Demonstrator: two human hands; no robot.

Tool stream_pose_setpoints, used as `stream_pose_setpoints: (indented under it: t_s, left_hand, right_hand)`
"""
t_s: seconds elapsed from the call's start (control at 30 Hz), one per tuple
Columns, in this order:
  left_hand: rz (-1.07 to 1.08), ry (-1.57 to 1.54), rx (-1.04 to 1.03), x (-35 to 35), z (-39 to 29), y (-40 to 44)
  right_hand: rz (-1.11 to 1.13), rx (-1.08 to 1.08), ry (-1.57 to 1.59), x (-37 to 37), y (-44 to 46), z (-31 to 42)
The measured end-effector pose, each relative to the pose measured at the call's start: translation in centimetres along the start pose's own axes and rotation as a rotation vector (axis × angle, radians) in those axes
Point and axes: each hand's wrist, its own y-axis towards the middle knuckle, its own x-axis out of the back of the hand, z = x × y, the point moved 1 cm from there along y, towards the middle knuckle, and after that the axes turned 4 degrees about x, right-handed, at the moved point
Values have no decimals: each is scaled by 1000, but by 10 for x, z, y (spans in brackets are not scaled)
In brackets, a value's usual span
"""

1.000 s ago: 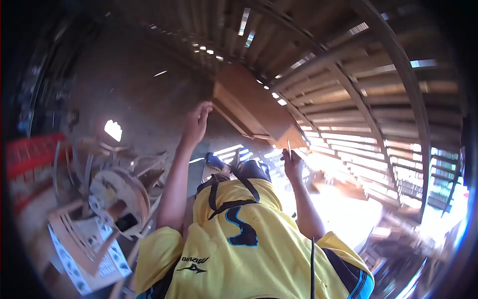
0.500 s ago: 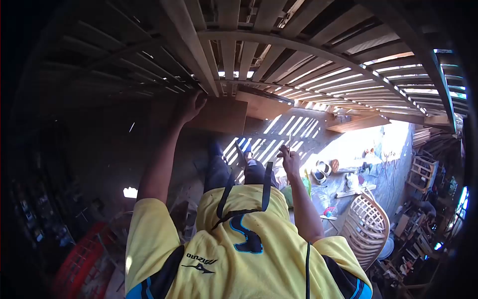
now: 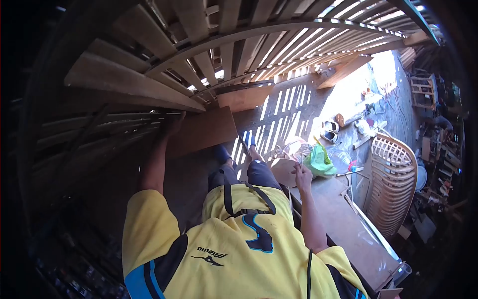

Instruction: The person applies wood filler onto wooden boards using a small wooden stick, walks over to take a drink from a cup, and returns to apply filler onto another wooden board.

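A flat brown wooden board [image 3: 206,130] stands on edge below the slatted wall. My left hand [image 3: 173,123] is at its upper left edge, in deep shadow, with the fingers curled against the board and partly hidden. Out to the right, my right hand [image 3: 302,178] is closed around a thin, stick-like object [image 3: 301,160] that points up; its kind is too small to make out. Beside that hand are a rounded brown panel [image 3: 282,172] and a green plastic bag [image 3: 319,162].
The slatted wooden wall [image 3: 226,60] arches overhead. A second board [image 3: 246,97] leans behind the first. Shoes [image 3: 329,130] lie on the sunlit floor. At right are a slatted curved wooden frame [image 3: 391,184], a table top [image 3: 343,224] and a small wooden frame [image 3: 423,92].
The view has swung, bringing the green bag and table top into sight. My left hand stays at the board. My right hand has come closer to my body and the bag, still closed.
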Motion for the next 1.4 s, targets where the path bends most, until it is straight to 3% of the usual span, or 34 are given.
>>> stream_pose_setpoints:
  t_s: [0.1,0.13,0.17,0.2,0.27,0.37,0.4,0.47,0.5,0.57,0.7,0.87,0.93,1.0,1.07,1.1,1.27,1.4]
  left_hand:
    - [-283,-1,-193,-33,14,-7]
    - [-275,-87,-90,-18,-8,-16]
    - [-260,-170,18,-2,-33,-26]
    - [-245,-155,-9,3,-43,-31]
    - [131,-35,268,12,-57,-36]
    - [232,87,289,35,-90,-39]
    - [123,8,215,55,-117,-45]
    - [290,42,346,62,-132,-43]
    - [173,18,230,65,-142,-46]
    - [153,5,233,70,-163,-41]
    - [175,113,218,96,-258,-28]
    - [245,89,373,91,-393,19]
    - [138,-167,297,107,-483,38]
    - [105,135,223,78,-486,72]
    - [113,-17,322,98,-572,93]
    - [49,6,174,77,-571,110]
    - [279,-58,147,74,-709,178]
    - [191,-25,-56,54,-807,233]
  right_hand:
    - [-96,-30,36,6,-12,-22]
    - [-117,-51,60,9,-15,-29]
    - [-144,-86,89,12,-19,-37]
    - [-165,-122,116,15,-23,-45]
    - [-213,-155,181,17,-26,-63]
    - [-293,-220,238,29,-24,-87]
    - [-341,-254,256,36,-23,-95]
    - [-341,-270,226,47,-17,-101]
    - [-393,-303,249,54,-16,-106]
    - [-374,-304,284,69,3,-115]
    - [-348,-341,254,90,56,-167]
    - [-275,-420,328,143,106,-206]
    - [-248,-437,368,166,120,-221]
    - [-241,-465,381,188,123,-232]
    - [-255,-464,353,203,125,-241]
    - [-281,-500,382,208,124,-247]
    - [-394,-604,498,218,123,-272]
    - [-539,-650,567,250,138,-273]
